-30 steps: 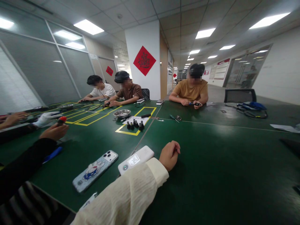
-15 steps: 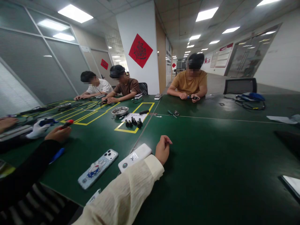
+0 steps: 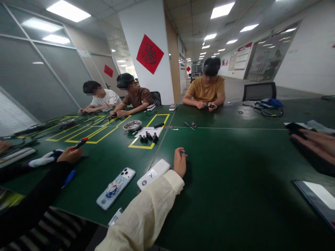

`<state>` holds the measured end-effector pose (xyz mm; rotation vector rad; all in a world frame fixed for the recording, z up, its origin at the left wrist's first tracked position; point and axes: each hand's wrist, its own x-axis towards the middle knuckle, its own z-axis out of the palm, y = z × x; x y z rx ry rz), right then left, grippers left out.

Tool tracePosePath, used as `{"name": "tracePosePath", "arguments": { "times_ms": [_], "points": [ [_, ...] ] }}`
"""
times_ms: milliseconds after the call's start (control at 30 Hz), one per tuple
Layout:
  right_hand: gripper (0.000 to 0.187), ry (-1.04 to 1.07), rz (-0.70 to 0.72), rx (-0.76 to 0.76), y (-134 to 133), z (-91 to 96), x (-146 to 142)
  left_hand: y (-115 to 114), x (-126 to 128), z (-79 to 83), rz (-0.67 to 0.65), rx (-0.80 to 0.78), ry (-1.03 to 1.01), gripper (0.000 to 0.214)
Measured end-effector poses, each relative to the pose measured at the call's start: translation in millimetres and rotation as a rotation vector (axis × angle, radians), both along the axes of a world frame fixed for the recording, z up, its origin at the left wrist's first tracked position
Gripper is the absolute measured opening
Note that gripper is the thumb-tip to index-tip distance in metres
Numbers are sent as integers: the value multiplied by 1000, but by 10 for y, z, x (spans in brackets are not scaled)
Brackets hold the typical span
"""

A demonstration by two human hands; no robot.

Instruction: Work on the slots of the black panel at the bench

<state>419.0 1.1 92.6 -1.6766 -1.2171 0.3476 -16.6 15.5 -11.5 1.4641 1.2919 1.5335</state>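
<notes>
My left hand [image 3: 180,162], in a cream sleeve [image 3: 149,209], rests on the green table [image 3: 230,195] with its fingers curled in. A tiny bluish spot shows at the fingertips; what it is I cannot make out. Just behind the wrist lies a white device [image 3: 154,174] with a label, partly covered by the sleeve. Left of that is a phone [image 3: 116,188] in a pale blue case with a rabbit picture. A small white labelled piece [image 3: 115,217] sits by the table edge. My right hand is out of view.
A co-worker's hand [image 3: 70,156] at left holds a red-and-black tool [image 3: 80,143]. Another person's hand [image 3: 320,139] lies over a black object at right, above a tablet [image 3: 318,200]. Ahead stand black cylindrical parts [image 3: 148,136], a metal bowl [image 3: 132,126] and a screwdriver [image 3: 188,125].
The view has swung slightly right and tilted, bringing another person's hand into sight at the right edge. My left hand stays in about the same place, fingers still curled.
</notes>
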Motion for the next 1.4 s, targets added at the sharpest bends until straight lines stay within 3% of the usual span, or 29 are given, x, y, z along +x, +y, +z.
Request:
{"name": "tracePosePath", "arguments": {
  "times_ms": [100,133,267,333,467,633,800,867,933,1033,1100,1167,1233,1400],
  "points": [
    [30,414,269,-131,-18,-68,-423,2,-20,10,63,26,30,21],
    [27,420,385,-179,-20,-108,-612,-1,-30,14,89,42,34,21],
    [28,-2,831,-200,-15,-300,-1395,-36,-72,47,146,90,-13,17],
    [27,-173,956,-179,-1,-387,-1742,-55,-85,71,160,57,-92,15],
    [24,-311,1199,-135,46,-520,-2309,-55,-95,125,217,26,-239,21],
    [21,-386,1339,-45,47,-602,-2747,-37,-101,170,231,57,-296,33],
    [29,-522,1357,-75,-81,-542,-2775,-105,-80,199,302,156,-215,32],
    [40,-561,1284,-71,-90,-456,-2620,-124,-64,199,314,177,-228,30],
    [51,-571,1114,-37,-23,-345,-2347,-123,-48,191,323,160,-244,28],
    [60,-622,724,-22,193,-200,-1737,-99,-32,166,323,158,-234,25],
    [68,-663,418,-198,322,-176,-1254,-87,-22,145,305,180,-217,23],
    [73,-650,82,-397,364,-241,-784,-85,-11,124,268,196,-186,22],
    [76,-609,-177,-466,310,-386,-385,-94,3,110,227,201,-162,20],
    [85,-565,-463,-541,83,-813,187,-126,33,127,180,194,-190,17]
  ]
}}
